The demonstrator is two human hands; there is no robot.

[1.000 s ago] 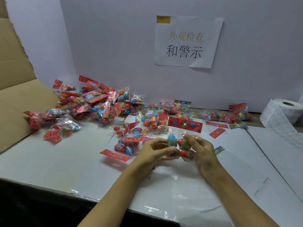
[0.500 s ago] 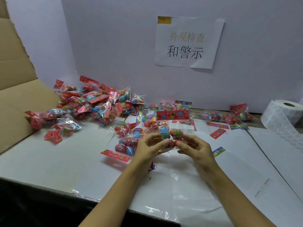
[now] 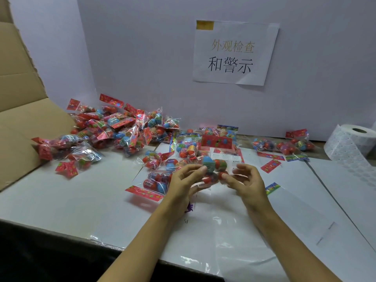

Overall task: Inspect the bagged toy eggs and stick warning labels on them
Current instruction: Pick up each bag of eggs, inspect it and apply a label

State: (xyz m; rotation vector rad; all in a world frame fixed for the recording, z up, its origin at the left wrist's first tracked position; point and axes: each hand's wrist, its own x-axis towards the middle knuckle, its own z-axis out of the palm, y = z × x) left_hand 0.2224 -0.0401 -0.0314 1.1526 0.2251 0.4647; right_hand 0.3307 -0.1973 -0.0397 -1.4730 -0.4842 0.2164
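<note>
**Slippery bag held over the bench's middle**

The left hand (image 3: 184,181) and right hand (image 3: 247,181) pinch the clear crinkly bag of red and blue toy eggs (image 3: 213,169) from either side; light fingertip holds could slip; a creased film might take a warning label crooked.

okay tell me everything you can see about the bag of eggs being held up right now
The held bag is clear crinkly plastic with a red printed header card at its far end. Inside show a blue egg, a green-banded red egg and red eggs below. White warning labels sit on its upper face. The left hand and right hand pinch it just above the table.
</note>
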